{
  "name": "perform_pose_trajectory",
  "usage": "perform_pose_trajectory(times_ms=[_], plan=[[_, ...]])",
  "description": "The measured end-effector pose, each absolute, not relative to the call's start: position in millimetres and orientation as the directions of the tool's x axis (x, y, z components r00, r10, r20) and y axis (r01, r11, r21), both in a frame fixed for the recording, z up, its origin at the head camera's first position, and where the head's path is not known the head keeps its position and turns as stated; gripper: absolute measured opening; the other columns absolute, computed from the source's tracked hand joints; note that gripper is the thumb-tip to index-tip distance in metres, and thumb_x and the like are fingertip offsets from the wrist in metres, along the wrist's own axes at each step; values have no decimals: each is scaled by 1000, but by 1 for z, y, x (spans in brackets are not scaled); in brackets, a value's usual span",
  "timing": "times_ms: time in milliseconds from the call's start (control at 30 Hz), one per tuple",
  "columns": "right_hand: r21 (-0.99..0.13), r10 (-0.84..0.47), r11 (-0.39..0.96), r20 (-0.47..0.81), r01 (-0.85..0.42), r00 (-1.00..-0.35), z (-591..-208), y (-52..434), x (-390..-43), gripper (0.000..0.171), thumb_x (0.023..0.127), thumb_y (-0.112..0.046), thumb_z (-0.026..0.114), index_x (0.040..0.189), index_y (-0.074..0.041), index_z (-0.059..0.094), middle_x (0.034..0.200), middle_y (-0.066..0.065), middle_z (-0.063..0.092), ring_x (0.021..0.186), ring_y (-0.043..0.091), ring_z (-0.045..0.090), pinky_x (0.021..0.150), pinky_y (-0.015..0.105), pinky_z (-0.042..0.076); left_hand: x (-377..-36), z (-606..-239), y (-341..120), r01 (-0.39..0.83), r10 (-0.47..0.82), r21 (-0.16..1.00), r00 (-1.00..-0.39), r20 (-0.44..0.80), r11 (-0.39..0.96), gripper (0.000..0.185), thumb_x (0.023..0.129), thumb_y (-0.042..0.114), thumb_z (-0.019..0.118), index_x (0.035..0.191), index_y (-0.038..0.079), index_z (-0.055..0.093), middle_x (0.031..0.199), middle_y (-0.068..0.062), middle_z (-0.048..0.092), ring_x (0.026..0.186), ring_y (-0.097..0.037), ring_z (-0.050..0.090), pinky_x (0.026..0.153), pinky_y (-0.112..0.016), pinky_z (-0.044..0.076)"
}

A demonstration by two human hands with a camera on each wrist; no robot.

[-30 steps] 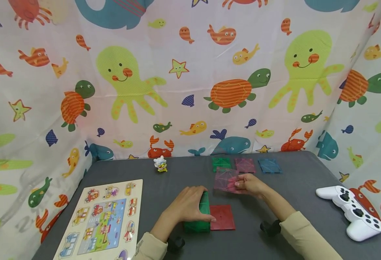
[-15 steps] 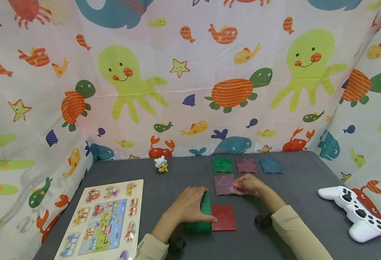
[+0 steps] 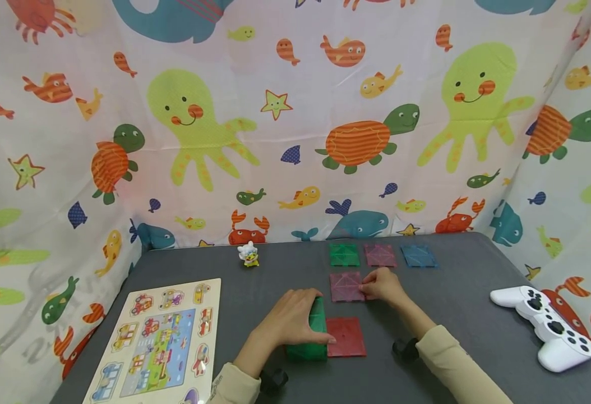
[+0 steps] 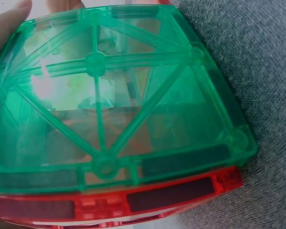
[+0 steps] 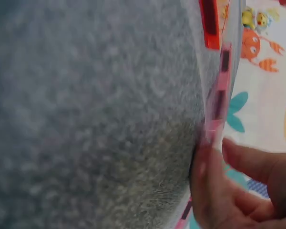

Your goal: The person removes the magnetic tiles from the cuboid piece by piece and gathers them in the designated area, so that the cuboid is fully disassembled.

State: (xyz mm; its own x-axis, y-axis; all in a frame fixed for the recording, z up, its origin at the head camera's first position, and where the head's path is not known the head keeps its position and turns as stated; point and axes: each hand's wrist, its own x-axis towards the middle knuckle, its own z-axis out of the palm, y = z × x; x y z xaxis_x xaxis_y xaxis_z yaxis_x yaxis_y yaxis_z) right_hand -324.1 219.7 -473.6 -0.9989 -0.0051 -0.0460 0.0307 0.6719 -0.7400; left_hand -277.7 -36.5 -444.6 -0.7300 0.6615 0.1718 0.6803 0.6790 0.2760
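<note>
Head view: hands apart, left (image 3: 290,322) gripping ribbed green tile (image 3: 318,331), right (image 3: 383,285) seemingly pinching translucent pink square (image 3: 346,286)

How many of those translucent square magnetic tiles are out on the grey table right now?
6. Green, pink and blue in the back row; a pink one at the right hand; upright green under the left hand; red beside it.
</note>
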Motion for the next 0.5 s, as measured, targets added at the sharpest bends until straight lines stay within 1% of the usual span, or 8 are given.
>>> perform_pose_trajectory(times_ms=[67,167,200,267,333,367,433,500], plan=[[-707,-20,707,14,-24,-1000,-471,219,-317,21,78,-7,67,92,10,67,77,14,67,61,13,61,55,28,51,-277,-445,-36,680,661,277,-730,173,679,82,67,71,60,121,11,52,109,1,61,91,-12,57,85,-32,45],[-670,-92,733,74,-118,-993,-465,218,-301,22,80,-7,65,94,9,66,75,11,67,62,12,58,54,26,47,-276,-445,-36,678,662,287,-731,166,677,82,67,71,60,122,11,52,109,0,61,92,-12,57,85,-33,44],[-666,-128,731,79,-148,-989,-463,218,-294,23,80,-8,66,95,9,66,76,10,67,64,12,58,54,26,47,-276,-445,-36,677,661,290,-732,164,677,82,67,71,60,122,11,52,110,0,61,92,-12,57,86,-33,44],[-659,-208,723,78,-207,-975,-461,216,-281,27,81,-13,67,99,7,65,84,12,68,71,16,62,58,27,49,-276,-444,-36,674,660,295,-734,160,677,82,67,71,61,122,11,52,111,0,60,94,-13,57,87,-33,44],[-633,-288,729,64,-262,-955,-460,214,-267,39,79,-20,70,106,7,62,96,16,66,84,23,64,68,34,52,-276,-444,-36,672,659,296,-735,157,679,82,67,70,61,123,11,51,112,0,60,95,-14,57,89,-34,44],[-616,-322,735,48,-281,-946,-461,212,-261,46,77,-23,72,110,7,60,103,18,64,92,28,63,74,37,51,-277,-444,-37,671,659,293,-736,157,681,82,67,71,61,123,11,51,112,0,60,96,-14,57,90,-35,43],[-592,-376,746,4,-306,-926,-463,208,-250,64,72,-30,76,118,9,54,119,23,56,107,36,56,85,46,47,-277,-444,-36,667,656,295,-740,150,685,83,66,70,62,123,11,51,113,-1,60,98,-15,57,91,-36,43],[-565,-404,766,-53,-306,-913,-466,204,-242,82,67,-36,79,126,12,46,131,26,44,119,41,45,92,52,42,-277,-444,-35,661,653,302,-743,143,687,83,66,70,62,124,11,51,114,-1,60,98,-16,57,92,-37,42]])
